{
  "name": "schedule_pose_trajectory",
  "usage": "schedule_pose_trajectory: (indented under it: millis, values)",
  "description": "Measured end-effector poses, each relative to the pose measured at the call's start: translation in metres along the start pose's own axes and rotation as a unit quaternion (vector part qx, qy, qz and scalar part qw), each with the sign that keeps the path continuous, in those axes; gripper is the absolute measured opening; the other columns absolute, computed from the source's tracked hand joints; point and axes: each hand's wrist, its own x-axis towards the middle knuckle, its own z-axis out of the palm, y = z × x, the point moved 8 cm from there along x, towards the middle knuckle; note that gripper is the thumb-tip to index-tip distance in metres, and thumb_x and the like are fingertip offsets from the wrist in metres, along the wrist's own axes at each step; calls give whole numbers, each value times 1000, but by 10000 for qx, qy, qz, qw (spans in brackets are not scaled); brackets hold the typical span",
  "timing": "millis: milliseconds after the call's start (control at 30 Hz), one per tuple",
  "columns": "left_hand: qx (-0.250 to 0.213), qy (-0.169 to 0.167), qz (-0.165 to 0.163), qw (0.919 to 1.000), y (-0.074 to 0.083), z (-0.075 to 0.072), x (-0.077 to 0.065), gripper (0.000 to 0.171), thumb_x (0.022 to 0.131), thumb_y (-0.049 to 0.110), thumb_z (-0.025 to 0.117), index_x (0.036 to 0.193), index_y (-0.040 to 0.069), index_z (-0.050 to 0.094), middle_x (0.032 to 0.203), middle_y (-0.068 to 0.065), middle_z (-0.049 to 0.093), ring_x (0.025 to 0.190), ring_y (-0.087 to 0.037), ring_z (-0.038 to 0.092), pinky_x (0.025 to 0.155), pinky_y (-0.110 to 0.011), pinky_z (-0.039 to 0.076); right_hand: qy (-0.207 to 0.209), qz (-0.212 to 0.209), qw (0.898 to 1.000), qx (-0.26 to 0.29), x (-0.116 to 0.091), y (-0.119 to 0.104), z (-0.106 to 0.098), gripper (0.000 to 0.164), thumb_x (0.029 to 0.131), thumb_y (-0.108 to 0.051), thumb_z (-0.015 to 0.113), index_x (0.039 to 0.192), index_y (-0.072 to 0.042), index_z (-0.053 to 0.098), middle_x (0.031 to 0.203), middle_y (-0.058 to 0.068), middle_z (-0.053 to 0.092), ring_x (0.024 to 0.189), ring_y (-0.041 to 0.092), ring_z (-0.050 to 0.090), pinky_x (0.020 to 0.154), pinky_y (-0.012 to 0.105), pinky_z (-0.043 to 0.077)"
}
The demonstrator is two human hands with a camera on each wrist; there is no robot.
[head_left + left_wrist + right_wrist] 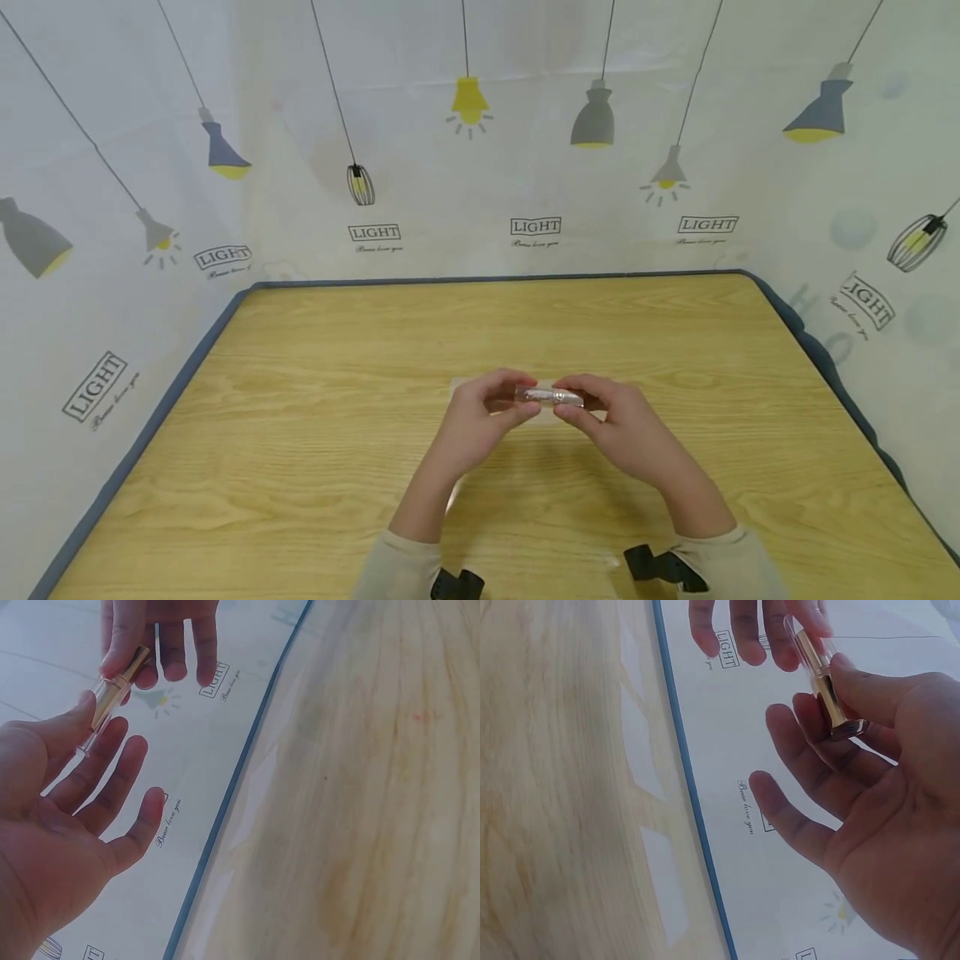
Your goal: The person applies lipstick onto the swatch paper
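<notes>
A small lipstick tube (pixel 553 397) with a gold body and a clear cap is held level between both hands, above the table. At its left end, my left hand (pixel 472 423) pinches the clear cap between thumb and fingertips. My right hand (pixel 633 429) grips the gold base from the other side. In the left wrist view, the remaining fingers of the left hand (pixel 82 802) spread loosely below the lipstick tube (pixel 114 697). The right wrist view has the gold base (pixel 827 697) between the right thumb and index finger, the clear cap around its upper part.
The wooden table (pixel 300 400) has a dark blue edge (pixel 450 281). Beneath the hands, a pale translucent patch (pixel 546 418) shows on the wood. A white cloth (pixel 435 167) printed with hanging lamps surrounds the back and sides. Black straps (pixel 667 568) circle both sleeves.
</notes>
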Motion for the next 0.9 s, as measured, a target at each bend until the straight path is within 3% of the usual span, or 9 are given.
schedule_pose_trajectory:
  millis: [267, 900]
  values:
    - [-224, 19, -134, 9997, -7, -1, -1, 27, 99, 20, 78, 124, 12, 75, 120, -9, 78, 106, -20, 74, 90, -34, 63, -53, -106, 9993, 359, 1, 3, 5, 26, 106, -23, 67, 127, -8, 72, 117, 9, 77, 106, 21, 76, 83, 29, 61]
    - [-149, 42, -198, 9997, -15, -8, -3, 27, 100, 22, 77, 124, 12, 74, 120, -9, 79, 106, -20, 73, 93, -38, 62, -155, 142, 9995, 241, 8, 8, 12, 31, 105, -28, 69, 130, -10, 72, 119, 8, 78, 102, 18, 74, 76, 28, 58]
